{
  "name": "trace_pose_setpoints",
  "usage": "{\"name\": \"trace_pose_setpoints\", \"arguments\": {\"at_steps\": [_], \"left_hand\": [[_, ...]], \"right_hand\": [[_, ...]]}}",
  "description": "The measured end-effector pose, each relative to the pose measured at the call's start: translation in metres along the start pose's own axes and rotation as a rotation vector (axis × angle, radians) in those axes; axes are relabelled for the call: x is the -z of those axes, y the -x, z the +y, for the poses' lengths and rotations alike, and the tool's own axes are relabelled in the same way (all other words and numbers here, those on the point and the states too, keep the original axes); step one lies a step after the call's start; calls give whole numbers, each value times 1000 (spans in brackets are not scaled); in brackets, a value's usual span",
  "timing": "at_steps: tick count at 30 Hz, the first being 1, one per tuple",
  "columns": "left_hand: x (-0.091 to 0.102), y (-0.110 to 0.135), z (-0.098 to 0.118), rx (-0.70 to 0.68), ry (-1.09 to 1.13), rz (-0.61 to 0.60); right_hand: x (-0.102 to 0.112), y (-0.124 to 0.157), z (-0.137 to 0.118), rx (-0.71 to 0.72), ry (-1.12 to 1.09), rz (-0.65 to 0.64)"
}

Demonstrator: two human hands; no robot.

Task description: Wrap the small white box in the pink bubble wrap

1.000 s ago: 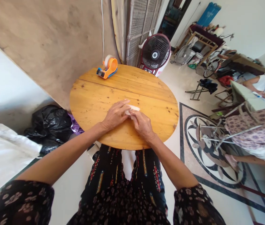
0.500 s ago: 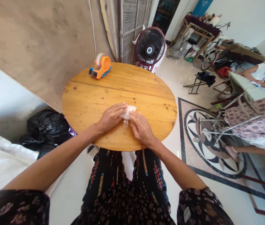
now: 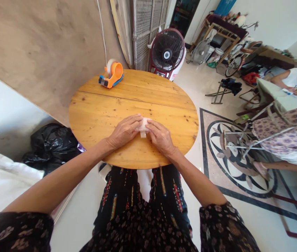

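A small whitish packet point(image 3: 144, 123), which looks wrapped in bubble wrap, rests on the round wooden table point(image 3: 96, 119). A short strip of clear tape point(image 3: 143, 134) sticks out from its near edge. From the left, my left hand point(image 3: 127, 130) grips the packet with fingers bent over it. My right hand point(image 3: 161, 135) holds its other side, fingers curled over the top. Parts of the packet are hidden under my fingers. Toward the far left of the tabletop stands an orange tape dispenser point(image 3: 113, 75) with a roll in it, apart from both hands.
A dark red fan point(image 3: 167, 52) stands just past the table's far edge. Black plastic bags point(image 3: 52, 145) lie on the floor at left. To the right are a folding stool point(image 3: 221, 92) and a seated person point(image 3: 284, 133) in patterned clothing; another person sits farther back.
My right hand has shifted slightly away from me, its fingers now closer over the packet. Less of the tape strip shows, and it sits a little farther right. My left hand has barely moved.
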State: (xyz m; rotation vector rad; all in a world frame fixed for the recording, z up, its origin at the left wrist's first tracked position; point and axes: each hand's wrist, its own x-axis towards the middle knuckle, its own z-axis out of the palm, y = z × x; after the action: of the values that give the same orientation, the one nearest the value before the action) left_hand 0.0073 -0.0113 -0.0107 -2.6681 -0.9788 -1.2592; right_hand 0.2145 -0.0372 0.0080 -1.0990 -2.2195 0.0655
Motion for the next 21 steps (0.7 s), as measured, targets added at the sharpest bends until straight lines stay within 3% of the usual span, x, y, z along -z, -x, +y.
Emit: {"name": "trace_pose_setpoints", "arguments": {"at_steps": [9,13,21], "left_hand": [[-4,5,-3,72,45,-35],[3,3,-6,9,56,-77],[19,2,-18,-103,89,-286]], "right_hand": [[1,7,8,41,-20,-36],[7,9,7,91,47,-108],[5,11,18,180,136,-165]]}}
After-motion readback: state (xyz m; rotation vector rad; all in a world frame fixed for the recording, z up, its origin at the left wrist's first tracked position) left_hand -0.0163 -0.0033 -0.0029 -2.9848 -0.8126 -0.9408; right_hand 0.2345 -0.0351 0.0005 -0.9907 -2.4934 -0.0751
